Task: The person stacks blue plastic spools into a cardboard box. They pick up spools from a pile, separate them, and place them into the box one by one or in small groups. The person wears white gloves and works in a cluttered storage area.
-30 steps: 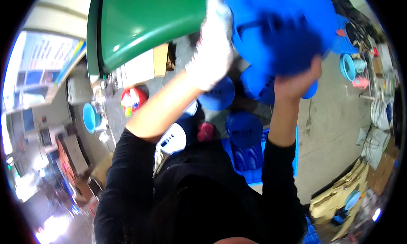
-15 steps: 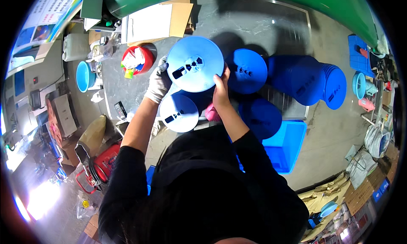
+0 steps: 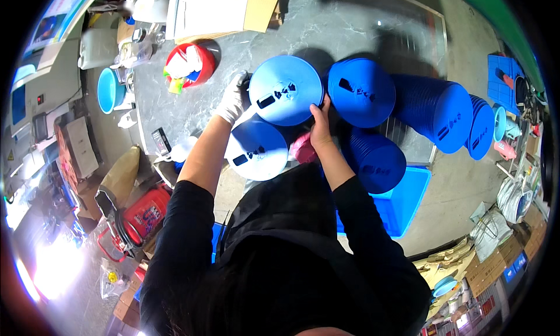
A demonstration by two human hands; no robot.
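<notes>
A round blue plastic reel [image 3: 286,108] with black-looking cut-outs round its centre is between my hands. My left hand [image 3: 234,96], in a whitish glove, grips its left rim, fingers partly hidden. My bare right hand [image 3: 320,123] holds the lower right rim, thumb on top. Whether the reel rests on others beneath it cannot be told. Just below it stands another blue reel [image 3: 262,164], lit pale by glare. To the right are stacks of the same reels: an upright-looking stack [image 3: 364,105], a nearer stack [image 3: 382,168] and a leaning stack [image 3: 452,117].
The grey marbled table [image 3: 192,111] carries a red tub [image 3: 205,73] of scraps and cardboard [image 3: 262,9] at the back. A pink bundle [image 3: 303,149] lies by my right wrist. Below the table's right side is a blue crate [image 3: 417,202]. A red cylinder [image 3: 146,216] stands at left.
The held reel looks slightly smaller and lower, closer to the stacks, with both hands still on its rim. The whole view has shifted, and the green overhead pipe has mostly left the picture.
</notes>
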